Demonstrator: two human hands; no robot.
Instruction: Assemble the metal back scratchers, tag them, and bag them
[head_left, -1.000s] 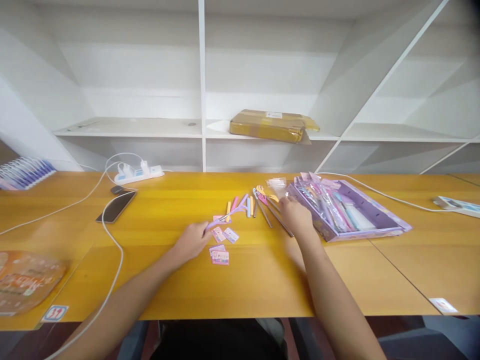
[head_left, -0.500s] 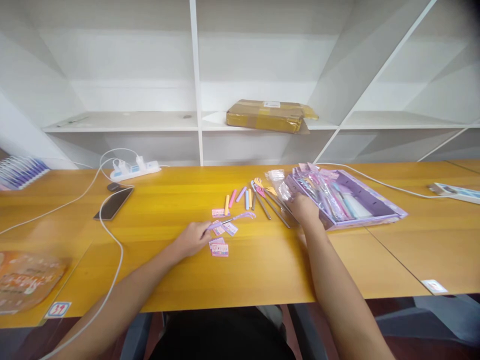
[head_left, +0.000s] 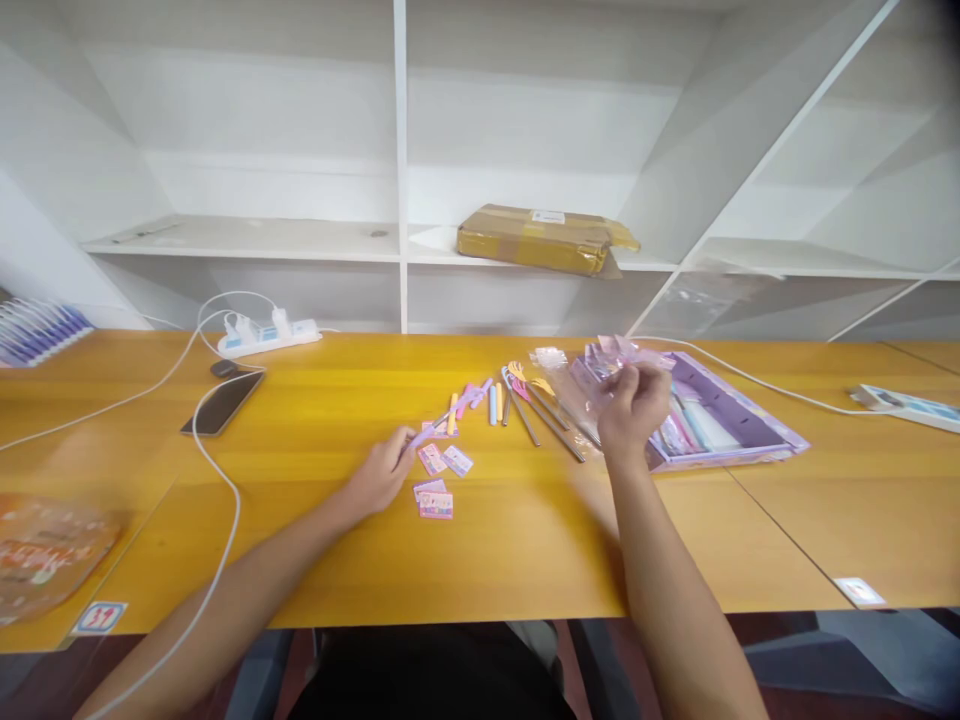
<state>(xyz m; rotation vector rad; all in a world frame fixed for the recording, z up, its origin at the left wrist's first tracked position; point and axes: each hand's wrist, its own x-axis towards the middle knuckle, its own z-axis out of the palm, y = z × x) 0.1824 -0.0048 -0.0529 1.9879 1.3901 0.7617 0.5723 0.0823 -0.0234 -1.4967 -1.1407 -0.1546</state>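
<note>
My left hand [head_left: 381, 470] is closed around the handle of a purple back scratcher [head_left: 429, 432] with a metal rod, its clawed head pointing up and right over loose coloured handles. My right hand [head_left: 637, 405] is raised at the near left side of a purple box [head_left: 750, 415], pinching a clear plastic bag [head_left: 701, 300] whose blurred film stretches to the upper right. Packaged pieces lie in the box. Between my hands are several metal rods with coloured claw heads [head_left: 517, 385], a blue handle [head_left: 493, 405] and small printed cards [head_left: 435, 503].
A clear bag [head_left: 551, 358] lies left of the box. A phone [head_left: 223, 403] and a white power strip [head_left: 268, 340] with cables sit at the left, near an orange package [head_left: 52, 555]. A taped carton [head_left: 536, 240] rests on the shelf. Another strip [head_left: 911, 405] lies right.
My right hand has lifted from the table beside the box, and clear film now spreads to its upper right. In my left hand the back scratcher has tilted more upward.
</note>
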